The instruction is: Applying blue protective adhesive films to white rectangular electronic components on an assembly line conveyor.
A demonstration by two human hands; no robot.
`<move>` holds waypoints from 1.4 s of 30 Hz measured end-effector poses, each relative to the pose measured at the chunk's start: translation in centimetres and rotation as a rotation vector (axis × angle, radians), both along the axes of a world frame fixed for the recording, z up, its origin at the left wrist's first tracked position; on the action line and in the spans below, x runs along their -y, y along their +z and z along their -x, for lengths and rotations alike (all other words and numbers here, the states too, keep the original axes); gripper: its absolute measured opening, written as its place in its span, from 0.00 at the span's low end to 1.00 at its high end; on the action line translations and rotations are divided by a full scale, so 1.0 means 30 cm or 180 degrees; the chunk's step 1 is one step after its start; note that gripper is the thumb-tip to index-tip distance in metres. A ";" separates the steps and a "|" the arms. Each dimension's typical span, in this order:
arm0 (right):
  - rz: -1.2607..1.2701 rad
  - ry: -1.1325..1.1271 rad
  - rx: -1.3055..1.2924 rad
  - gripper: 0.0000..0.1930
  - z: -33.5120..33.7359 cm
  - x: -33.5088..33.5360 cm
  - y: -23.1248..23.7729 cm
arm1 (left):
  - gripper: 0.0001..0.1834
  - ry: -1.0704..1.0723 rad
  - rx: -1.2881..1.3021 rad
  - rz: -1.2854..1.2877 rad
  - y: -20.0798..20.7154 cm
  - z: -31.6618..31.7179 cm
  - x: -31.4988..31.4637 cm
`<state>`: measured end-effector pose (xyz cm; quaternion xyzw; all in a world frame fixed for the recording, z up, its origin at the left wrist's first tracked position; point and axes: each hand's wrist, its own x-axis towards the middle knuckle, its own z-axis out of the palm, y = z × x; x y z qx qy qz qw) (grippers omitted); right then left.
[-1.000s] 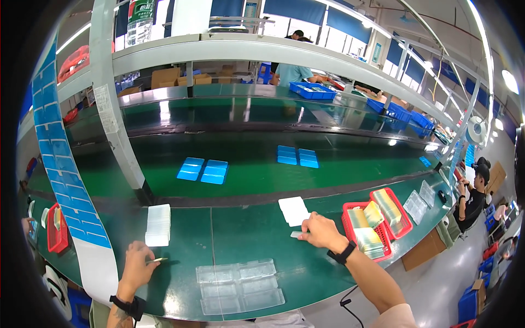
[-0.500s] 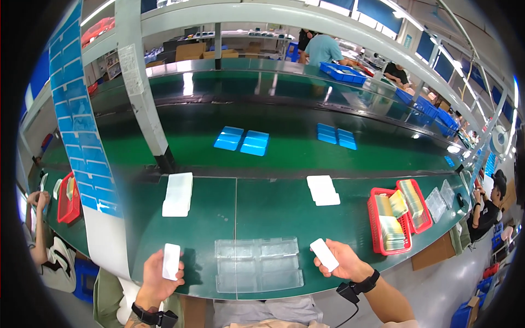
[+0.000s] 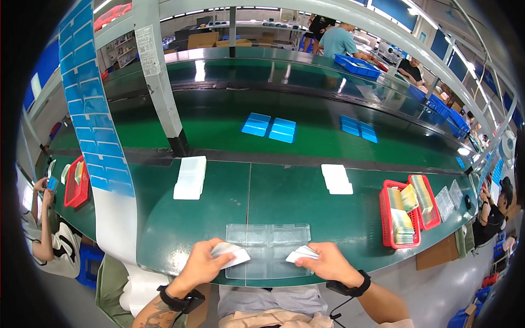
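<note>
My left hand (image 3: 205,266) is closed on a few thin white cards (image 3: 236,256), slightly fanned at their free end. In my right hand (image 3: 330,263), another small bunch of white cards (image 3: 301,253) is pinched between thumb and fingers. Both bunches are held over a clear plastic tray (image 3: 268,270) with shallow compartments, near the table's front edge. One bunch is over its left side, the other over its right; whether they touch it I cannot tell. Beyond the tray lie a left stack of white cards (image 3: 190,177) and a right stack of white cards (image 3: 337,179).
Two red baskets (image 3: 386,218) of yellowish and white cards stand at right, beside clear trays (image 3: 442,205). A strip of blue pieces on white backing (image 3: 98,126) hangs at left. Blue sheets (image 3: 283,130) lie on the green belt (image 3: 219,128) behind a post (image 3: 164,104). People work at both sides.
Both hands have come inward from beside the tray to over it, turning their white cards toward each other. The blue sheets have shifted right along the belt. The head view has moved slightly.
</note>
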<state>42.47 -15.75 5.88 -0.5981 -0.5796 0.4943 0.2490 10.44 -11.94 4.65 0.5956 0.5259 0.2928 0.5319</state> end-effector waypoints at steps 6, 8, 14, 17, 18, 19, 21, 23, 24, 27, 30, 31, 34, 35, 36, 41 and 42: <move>0.0482 0.0202 -0.0083 0.18 0.036 -0.025 0.023 | 0.14 -0.0732 -0.0634 -0.0483 0.042 -0.094 -0.007; 0.0758 0.0067 -0.0502 0.17 0.014 -0.043 0.000 | 0.13 -0.0819 -0.0885 -0.0620 0.039 -0.103 -0.017; 0.1769 -0.0303 -0.1746 0.13 -0.039 -0.072 -0.025 | 0.13 -0.0700 -0.0770 -0.0248 0.043 -0.094 -0.035; 0.0612 -0.0103 -0.1041 0.13 -0.025 -0.043 -0.046 | 0.12 -0.0884 -0.0791 -0.0446 0.052 -0.099 -0.037; 0.0188 0.0013 -0.0437 0.13 -0.005 -0.034 -0.030 | 0.12 -0.0876 -0.0798 -0.0432 0.043 -0.099 -0.036; -0.0236 0.0127 0.0166 0.13 0.012 -0.029 -0.025 | 0.11 -0.1038 -0.0848 -0.0507 0.028 -0.103 -0.037; -0.0513 0.0300 0.0469 0.13 0.041 -0.020 -0.042 | 0.09 -0.1207 -0.0900 -0.0580 0.000 -0.108 -0.034; -0.0799 0.0460 0.0777 0.13 0.062 -0.008 -0.057 | 0.07 -0.1434 -0.1396 -0.1214 -0.025 -0.112 -0.019; -0.1205 0.0556 0.1012 0.11 0.069 -0.002 -0.068 | 0.07 -0.1441 -0.1390 -0.1206 -0.032 -0.116 -0.014; -0.2010 0.0756 0.1470 0.06 0.083 0.005 -0.083 | 0.08 -0.1308 -0.1450 -0.1497 -0.046 -0.120 -0.007; -0.2295 0.0827 0.1785 0.08 0.091 0.004 -0.077 | 0.10 -0.1384 -0.1533 -0.1625 -0.054 -0.115 -0.004; -0.2499 0.0776 0.1770 0.08 0.085 -0.001 -0.072 | 0.09 -0.1295 -0.1491 -0.1969 -0.057 -0.115 -0.005; -0.2021 0.0410 0.1459 0.04 0.058 -0.008 -0.038 | 0.08 -0.0664 -0.0977 -0.1787 -0.059 -0.095 -0.016; -0.1339 0.0102 0.1154 0.04 0.045 -0.014 -0.025 | 0.07 -0.0132 -0.0511 -0.1253 -0.058 -0.080 -0.024; -0.1342 0.0098 0.1157 0.04 0.029 -0.027 -0.017 | 0.07 -0.0134 -0.0508 -0.1256 -0.052 -0.062 -0.039; 0.0781 -0.0169 -0.1226 0.16 -0.053 -0.089 -0.043 | 0.15 0.0201 0.0908 0.0599 -0.021 -0.029 -0.115; 0.0761 -0.0106 -0.0991 0.16 -0.038 -0.097 -0.042 | 0.18 0.0157 0.0991 0.0730 -0.016 -0.025 -0.125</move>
